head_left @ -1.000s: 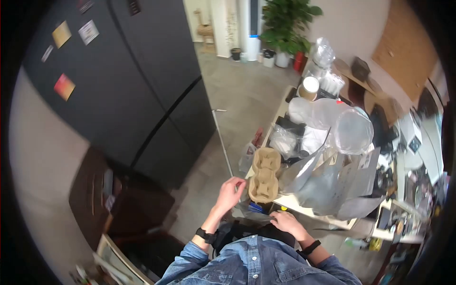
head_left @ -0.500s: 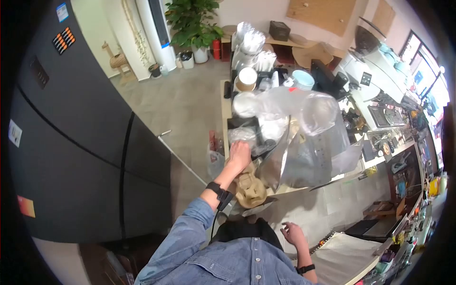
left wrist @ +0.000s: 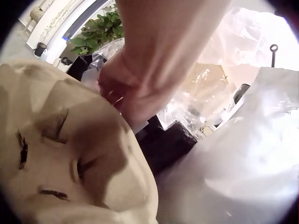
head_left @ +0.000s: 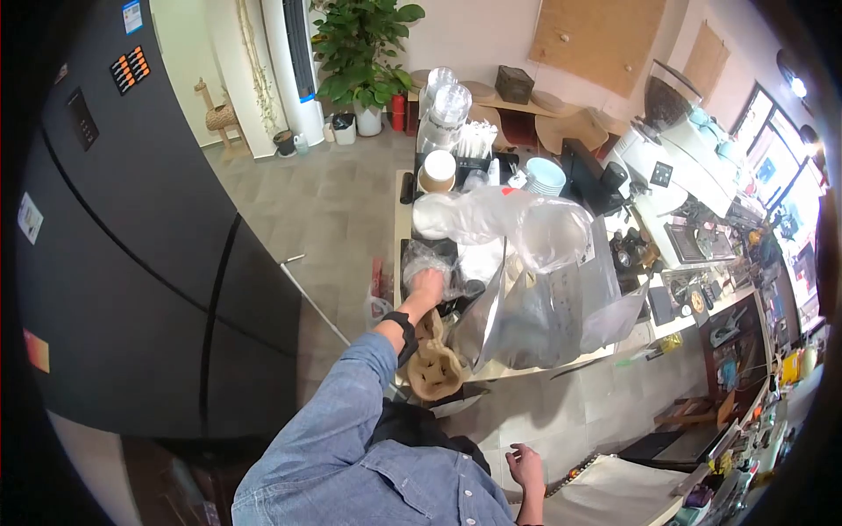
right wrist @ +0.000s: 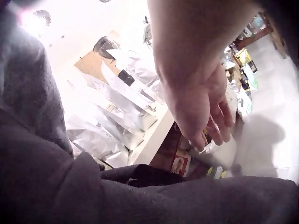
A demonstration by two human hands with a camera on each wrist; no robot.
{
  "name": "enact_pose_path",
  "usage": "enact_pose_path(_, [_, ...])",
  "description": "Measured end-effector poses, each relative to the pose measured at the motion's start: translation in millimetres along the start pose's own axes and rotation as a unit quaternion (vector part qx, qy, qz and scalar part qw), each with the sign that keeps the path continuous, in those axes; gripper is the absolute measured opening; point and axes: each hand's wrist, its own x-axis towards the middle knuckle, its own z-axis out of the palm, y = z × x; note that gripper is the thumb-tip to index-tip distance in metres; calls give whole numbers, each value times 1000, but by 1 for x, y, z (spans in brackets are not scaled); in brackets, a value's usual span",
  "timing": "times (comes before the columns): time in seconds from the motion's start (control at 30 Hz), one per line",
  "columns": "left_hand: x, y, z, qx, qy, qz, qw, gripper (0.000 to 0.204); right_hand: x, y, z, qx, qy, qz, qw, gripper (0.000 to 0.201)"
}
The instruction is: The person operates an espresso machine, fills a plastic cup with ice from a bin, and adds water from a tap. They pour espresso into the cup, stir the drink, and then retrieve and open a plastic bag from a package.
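My left hand (head_left: 427,285) reaches over a brown pulp cup carrier (head_left: 436,373) to a crumpled clear plastic bag (head_left: 424,259) at the counter's left edge. Its fingers are down at the bag and mostly hidden; I cannot tell whether they grip it. Close up in the left wrist view, the cup carrier (left wrist: 93,135) shows slits in its cup well, with the left hand (left wrist: 133,88) beyond it. Down beside the body, my right hand (head_left: 526,466) hangs with loosely bent fingers. The right wrist view shows that hand (right wrist: 201,107) holding nothing.
Large grey plastic bags (head_left: 544,316) stand on the counter right of the carrier. Behind are a lidded paper cup (head_left: 438,168), clear cups (head_left: 450,107) and stacked blue lids (head_left: 545,175). A dark fridge (head_left: 132,263) stands left, and a thin pole (head_left: 316,302) leans nearby.
My left hand has gone from beside the cup carrier, forward over it, to the clear plastic bag. The right hand has moved away from the counter's front to my right side. The view has turned right.
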Motion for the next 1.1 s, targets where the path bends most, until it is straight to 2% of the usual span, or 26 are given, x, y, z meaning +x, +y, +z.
enact_pose_path(0.07, [3, 4, -2, -22, -24, -11, 999, 16, 8, -10, -3, 17, 22, -19, 999, 25])
enact_pose_path(0.17, [-2, 14, 0, 38, -21, 59, 997, 12, 13, -47, -16, 47, 60, -58, 995, 22])
enact_pose_path(0.23, [-4, 17, -6, 71, -22, 98, 992, 11, 11, -95, -44, 66, 111, -109, 986, 18])
enact_pose_path(0.27, [-4, 15, -6, 50, 4, 100, 994, 10, 7, -125, -66, 88, 150, -120, 977, 15])
enact_pose_path(0.3, [-4, 12, -5, 28, 28, 103, 994, 10, 3, -157, -91, 110, 190, -130, 967, 13])
enact_pose_path(0.33, [-5, 7, -4, 8, 51, 106, 993, 10, 0, -190, -119, 133, 236, -189, 944, 9])
enact_pose_path(0.37, [-13, 4, -25, -7, 46, 139, 989, 10, 4, -210, -141, 64, 291, -233, 925, 14])
enact_pose_path(0.43, [-19, -6, -33, -78, 64, 160, 982, 9, 14, -262, -183, 43, 378, -292, 878, 14])
enact_pose_path(0.47, [-21, -9, -37, -115, 74, 169, 976, 9, 25, -285, -198, 30, 402, -298, 865, 13])
enact_pose_path(0.5, [-27, -9, -52, -130, 45, 180, 974, 10, 37, -306, -210, 16, 424, -306, 852, 13])
enact_pose_path(0.6, [-62, -17, -96, -208, 96, 210, 950, 21, 92, -352, -230, 43, 377, -318, 869, 12])
enact_pose_path(0.63, [-72, -21, -108, -228, 74, 213, 947, 23, 117, -358, -232, 68, 346, -334, 874, 12])
enact_pose_path(0.7, [-97, -31, -150, -296, 44, 212, 930, 25, 160, -365, -245, -76, 243, -205, 945, 18])
enact_pose_path(0.73, [-108, -43, -163, -337, 82, 246, 905, 23, 189, -354, -241, 37, 163, -243, 956, 19])
enact_pose_path(0.77, [-118, -54, -171, -398, 93, 240, 880, 24, 223, -337, -232, 149, 76, -275, 947, 21])
enact_pose_path(0.8, [-126, -66, -174, -458, 105, 233, 852, 25, 254, -328, -224, 257, -14, -302, 918, 24])
enact_pose_path(0.83, [-133, -81, -171, -489, 93, 190, 846, 25, 279, -331, -221, -71, 24, -294, 953, 27])
enact_pose_path(0.9, [-149, -111, -159, -556, 73, 104, 822, 25, 270, -360, -211, -146, 27, -357, 922, 28])
enact_pose_path(1.0, [-167, -133, -144, -686, 110, 31, 719, 28, 289, -392, -194, -278, -7, -420, 864, 30])
enact_pose_path(1.03, [-175, -141, -145, -698, 88, 0, 711, 27, 289, -400, -188, -296, -20, -400, 867, 30])
enact_pose_path(1.07, [-178, -143, -142, -724, 86, -22, 684, 27, 289, -406, -183, -314, -31, -380, 870, 31])
enact_pose_path(1.1, [-180, -144, -138, -750, 82, -43, 655, 26, 282, -416, -178, -331, -9, -391, 859, 31])
